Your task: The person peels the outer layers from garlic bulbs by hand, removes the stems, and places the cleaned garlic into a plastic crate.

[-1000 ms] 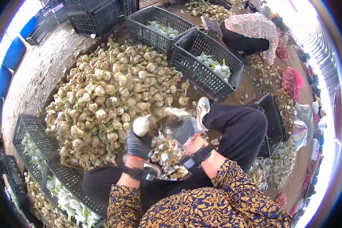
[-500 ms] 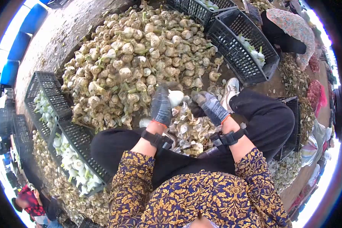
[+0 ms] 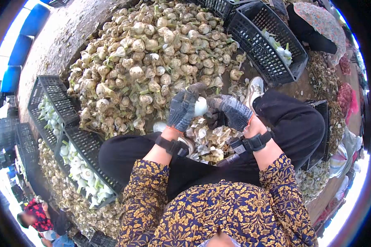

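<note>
The left hand (image 3: 182,110) and right hand (image 3: 237,114) have drawn closer — left curled on a white garlic bulb (image 3: 200,106), right's grip unclear — with a large uncleaned garlic heap (image 3: 136,74) left; cleaned bulbs (image 3: 86,174) lie crated.

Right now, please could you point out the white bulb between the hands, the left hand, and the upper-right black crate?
White bulb (image 3: 200,106): head view, middle of its smooth side.
Left hand (image 3: 181,109): head view, back of the glove.
Upper-right black crate (image 3: 255,52): head view, long openwork side wall.
</note>
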A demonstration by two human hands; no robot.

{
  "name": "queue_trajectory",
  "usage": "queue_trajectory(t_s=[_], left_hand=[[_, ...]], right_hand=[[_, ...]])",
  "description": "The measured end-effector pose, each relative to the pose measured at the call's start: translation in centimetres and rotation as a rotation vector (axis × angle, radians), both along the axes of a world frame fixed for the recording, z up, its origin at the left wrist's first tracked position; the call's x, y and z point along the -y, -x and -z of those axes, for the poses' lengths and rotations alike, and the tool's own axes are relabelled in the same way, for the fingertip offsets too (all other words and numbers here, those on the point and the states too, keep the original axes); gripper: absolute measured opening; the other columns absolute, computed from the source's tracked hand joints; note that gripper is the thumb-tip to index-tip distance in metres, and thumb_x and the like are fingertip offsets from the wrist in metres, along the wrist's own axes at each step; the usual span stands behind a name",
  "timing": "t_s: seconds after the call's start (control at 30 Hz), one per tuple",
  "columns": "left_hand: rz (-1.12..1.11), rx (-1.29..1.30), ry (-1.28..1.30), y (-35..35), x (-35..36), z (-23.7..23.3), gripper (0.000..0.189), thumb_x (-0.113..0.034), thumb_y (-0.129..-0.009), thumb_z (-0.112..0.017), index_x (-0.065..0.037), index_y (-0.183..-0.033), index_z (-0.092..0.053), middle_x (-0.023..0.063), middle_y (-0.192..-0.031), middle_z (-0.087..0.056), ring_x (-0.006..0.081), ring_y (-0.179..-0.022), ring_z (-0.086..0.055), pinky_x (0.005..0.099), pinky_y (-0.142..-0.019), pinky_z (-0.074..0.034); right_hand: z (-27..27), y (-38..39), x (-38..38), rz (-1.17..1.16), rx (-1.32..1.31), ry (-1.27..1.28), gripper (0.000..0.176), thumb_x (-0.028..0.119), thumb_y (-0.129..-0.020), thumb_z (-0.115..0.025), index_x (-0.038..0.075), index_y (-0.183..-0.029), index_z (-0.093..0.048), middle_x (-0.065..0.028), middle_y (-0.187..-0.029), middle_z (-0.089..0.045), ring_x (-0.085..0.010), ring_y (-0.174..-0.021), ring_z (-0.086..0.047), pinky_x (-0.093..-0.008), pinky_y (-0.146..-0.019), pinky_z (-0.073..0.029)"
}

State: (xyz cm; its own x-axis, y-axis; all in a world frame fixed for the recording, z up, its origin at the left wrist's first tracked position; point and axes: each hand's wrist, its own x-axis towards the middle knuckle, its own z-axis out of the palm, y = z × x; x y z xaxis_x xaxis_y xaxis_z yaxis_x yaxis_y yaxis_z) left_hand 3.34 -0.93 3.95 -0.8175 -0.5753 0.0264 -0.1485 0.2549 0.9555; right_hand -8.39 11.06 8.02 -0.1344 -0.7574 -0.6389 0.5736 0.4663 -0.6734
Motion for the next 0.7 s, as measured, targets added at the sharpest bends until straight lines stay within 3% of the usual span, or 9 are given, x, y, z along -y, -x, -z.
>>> queue_trajectory(t_s=[0.13, 0.23, 0.3, 0.33, 0.4, 0.43, 0.53, 0.6, 0.7], left_hand=[[-0.03, 0.102, -0.178, -0.1, -0.2, -1.4, 0.027, -0.024, -0.088, -0.043, -0.007, -0.104, -0.057, 0.0116, -0.081, -0.06, 0.0217, -0.075, -0.057, 0.0314, -0.069, -0.045], [0.004, 0.038, -0.098, 0.0, -0.5, 0.0, 0.028, -0.025, -0.089, -0.041, -0.007, -0.104, -0.057, 0.0116, -0.081, -0.06, 0.0226, -0.073, -0.057, 0.0311, -0.069, -0.045], [-0.151, -0.035, -0.058, 0.5, -1.0, 1.6, 0.026, -0.023, -0.087, -0.045, -0.006, -0.103, -0.057, 0.0113, -0.08, -0.06, 0.0232, -0.072, -0.058, 0.0309, -0.068, -0.045], [-0.151, -0.034, -0.059, 0.4, -1.1, 1.6, 0.026, -0.023, -0.087, -0.045, -0.006, -0.103, -0.057, 0.0113, -0.08, -0.06, 0.0232, -0.072, -0.058, 0.0309, -0.068, -0.045], [-0.106, 0.128, -0.229, -0.1, -1.3, 1.5, 0.03, -0.026, -0.089, -0.044, -0.001, -0.101, -0.057, 0.0078, -0.096, -0.06, 0.0139, -0.086, -0.055, 0.0257, -0.075, -0.043], [-0.236, -0.093, -0.482, 0.4, -1.8, 2.0, 0.025, -0.022, -0.086, -0.051, -0.003, -0.101, -0.056, 0.0065, -0.085, -0.06, 0.0136, -0.073, -0.056, 0.0267, -0.066, -0.045], [-0.325, -0.174, -0.671, 0.5, -1.4, 2.6, 0.027, -0.023, -0.087, -0.051, -0.002, -0.104, -0.054, 0.0054, -0.091, -0.058, 0.0107, -0.074, -0.055, 0.0247, -0.067, -0.046], [-0.357, -0.119, -0.739, 0.5, -0.7, 1.7, 0.03, -0.024, -0.087, -0.049, -0.003, -0.108, -0.052, 0.0059, -0.096, -0.057, 0.0117, -0.079, -0.055, 0.0248, -0.071, -0.046], [-0.375, -0.171, -0.812, 0.6, -0.3, 2.4, 0.033, -0.028, -0.09, -0.04, -0.006, -0.113, -0.051, 0.0024, -0.102, -0.056, 0.0106, -0.088, -0.053, 0.0248, -0.077, -0.044]], right_hand=[[-0.3, -0.2, -0.3, 0.017, -0.044, -0.019, 0.032, 0.028, -0.08, -0.057, -0.003, -0.091, -0.056, -0.0082, -0.075, -0.06, -0.0146, -0.062, -0.057, -0.0268, -0.056, -0.047], [1.4, -0.2, -0.3, -0.073, -0.325, -0.097, 0.028, 0.022, -0.078, -0.058, -0.002, -0.091, -0.056, -0.0103, -0.076, -0.061, -0.0165, -0.066, -0.059, -0.0282, -0.061, -0.048], [3.4, -0.1, -0.7, -0.098, -0.73, -0.096, 0.027, 0.019, -0.074, -0.058, -0.001, -0.092, -0.057, -0.013, -0.078, -0.061, -0.0192, -0.071, -0.06, -0.03, -0.064, -0.048], [3.5, -0.2, -0.8, -0.098, -0.729, -0.096, 0.027, 0.019, -0.074, -0.058, -0.001, -0.092, -0.057, -0.013, -0.078, -0.061, -0.0192, -0.071, -0.06, -0.03, -0.064, -0.048], [3.6, -0.5, -0.8, -0.026, -0.824, -0.034, 0.02, 0.006, -0.075, -0.054, -0.001, -0.094, -0.053, -0.0064, -0.077, -0.057, -0.0112, -0.065, -0.055, -0.025, -0.058, -0.047], [4.0, -0.9, -0.8, 0.052, -0.86, -0.002, 0.021, 0.014, -0.073, -0.056, 0.001, -0.09, -0.056, -0.0145, -0.079, -0.061, -0.0225, -0.072, -0.06, -0.0324, -0.065, -0.047], [5.2, -0.8, -1.0, 0.162, -0.967, 0.015, 0.016, 0.01, -0.074, -0.053, 0.002, -0.088, -0.055, -0.0163, -0.078, -0.06, -0.0264, -0.072, -0.06, -0.0335, -0.065, -0.047], [6.7, 0.3, -1.9, 0.194, -1.287, -0.04, 0.017, 0.008, -0.076, -0.051, 0.004, -0.092, -0.054, -0.0187, -0.076, -0.059, -0.0333, -0.072, -0.058, -0.0376, -0.065, -0.046], [7.8, 1.5, -3.4, 0.053, -1.29, -0.098, 0.02, 0.011, -0.077, -0.051, 0.005, -0.096, -0.054, -0.0185, -0.077, -0.059, -0.0326, -0.071, -0.058, -0.038, -0.065, -0.047]])
